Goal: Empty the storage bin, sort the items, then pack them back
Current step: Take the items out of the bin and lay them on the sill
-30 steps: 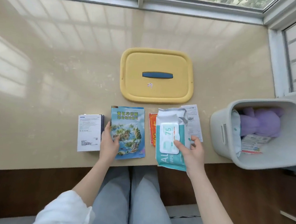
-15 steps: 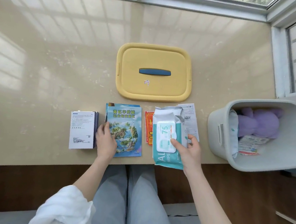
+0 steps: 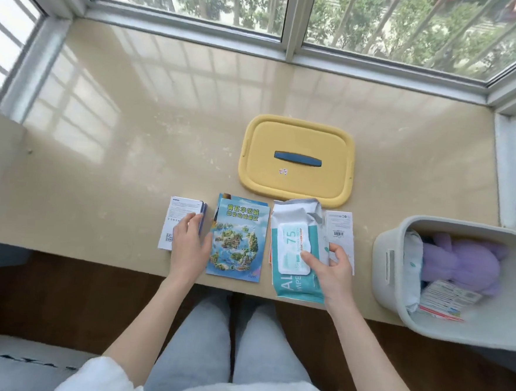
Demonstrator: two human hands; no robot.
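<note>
Bright daylight pours in through the windows (image 3: 233, 7) across the top of the frame, and the glossy tabletop (image 3: 101, 153) throws back reflections of the panes and bars, strongest at the upper left. Shadows are soft and faint (a thin dark edge beneath the flat things, little more), while the brown wood (image 3: 45, 296) below the tabletop's near edge lies in shade. The wide lens bows the window frames toward the corners, and what lies in the bin (image 3: 462, 229) at the right edge looks smeared.
</note>
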